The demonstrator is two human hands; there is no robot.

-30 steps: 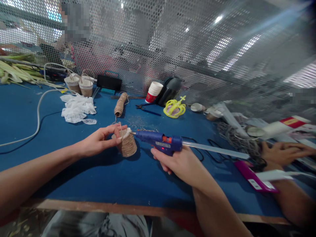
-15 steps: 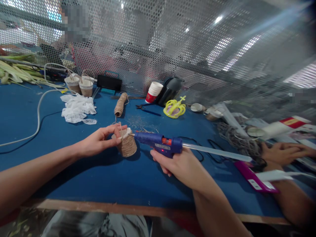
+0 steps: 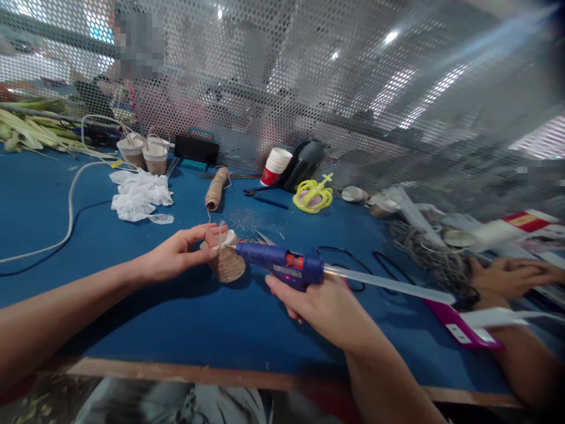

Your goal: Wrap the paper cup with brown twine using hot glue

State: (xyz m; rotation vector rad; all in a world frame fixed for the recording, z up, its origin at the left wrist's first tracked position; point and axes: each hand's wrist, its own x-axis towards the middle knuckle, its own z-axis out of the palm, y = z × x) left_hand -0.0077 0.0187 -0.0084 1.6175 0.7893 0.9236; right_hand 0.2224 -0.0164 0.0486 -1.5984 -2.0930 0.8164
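Note:
A paper cup wrapped in brown twine [image 3: 230, 266] is tilted above the blue table, its white rim partly showing. Around its left side, the fingers of my left hand [image 3: 188, 252] grip the cup and a loose strand of twine. My right hand [image 3: 315, 300] is closed on the handle of a blue glue gun [image 3: 273, 257], whose nozzle meets the cup near the rim. A long clear glue stick [image 3: 388, 284] juts from the gun's back. Behind the cup lies a roll of twine [image 3: 216, 189], its strand leading toward my left hand.
White lace [image 3: 142, 194] and two twine-wrapped cups [image 3: 155, 158] are at the left. Pliers [image 3: 267, 198], stacked paper cups [image 3: 276, 166] and a yellow crown-shaped piece [image 3: 312, 195] stand along the back. At right, another person's hand [image 3: 498, 277] is near a purple power strip [image 3: 463, 330].
The glue gun and my right hand have shifted slightly left and down, with the nozzle lower against the cup. Scissor-like blades now show behind the gun. My left hand keeps its hold.

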